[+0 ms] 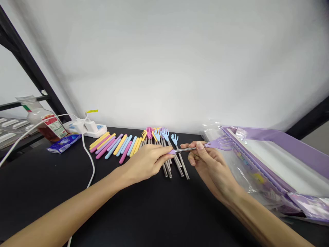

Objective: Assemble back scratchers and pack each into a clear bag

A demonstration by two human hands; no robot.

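A back scratcher with a purple claw head (219, 143) and a thin metal rod is held level between my two hands. My left hand (151, 159) is closed round its purple handle, most of which the fingers hide. Near the claw, my right hand (209, 161) pinches the rod between thumb and fingers. Behind them lie several metal rods with hand-shaped heads, among them a blue claw (174, 138) and a pink claw (149, 132). To the left, loose handles (113, 145) in yellow, pink, purple and blue lie in a slanting row.
A purple tray (295, 139) with plastic packaging (244, 171) stands at the right. On the left are a power strip (96, 129), a white cable (89, 164), a blue packet (64, 143) and a glass bottle (42, 118). A white wall (164, 68) closes off the back of the black table (154, 212).
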